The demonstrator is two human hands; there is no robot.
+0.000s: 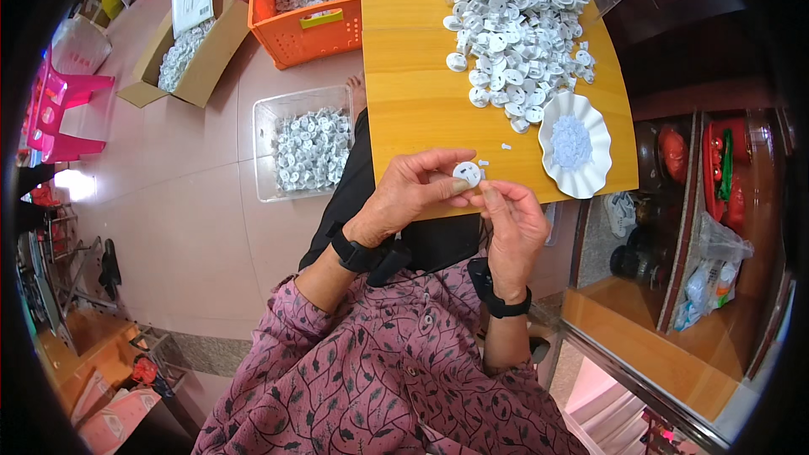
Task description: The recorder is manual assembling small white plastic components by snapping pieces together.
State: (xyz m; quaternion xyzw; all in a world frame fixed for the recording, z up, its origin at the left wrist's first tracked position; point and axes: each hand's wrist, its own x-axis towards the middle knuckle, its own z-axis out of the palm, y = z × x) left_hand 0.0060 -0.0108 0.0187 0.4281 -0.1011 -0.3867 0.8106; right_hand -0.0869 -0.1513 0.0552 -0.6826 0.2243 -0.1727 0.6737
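My left hand (410,194) pinches a small round white plastic part (467,173) between thumb and fingers, just above the near edge of the wooden table (413,93). My right hand (514,223) meets it from the right, its fingertips closed on the part's edge, perhaps on a tiny piece that I cannot make out. A heap of the same white round parts (518,25) covers the far right of the table. A white scalloped dish (575,145) with tiny pale pieces sits right of my hands. Both wrists wear black bands.
On the floor to my left stands a clear plastic tub (305,145) of white parts, with an orange crate (308,8) and a cardboard box (187,50) of more behind it. Pink stools (63,109) stand at far left. Wooden shelving (699,202) with red items is at right.
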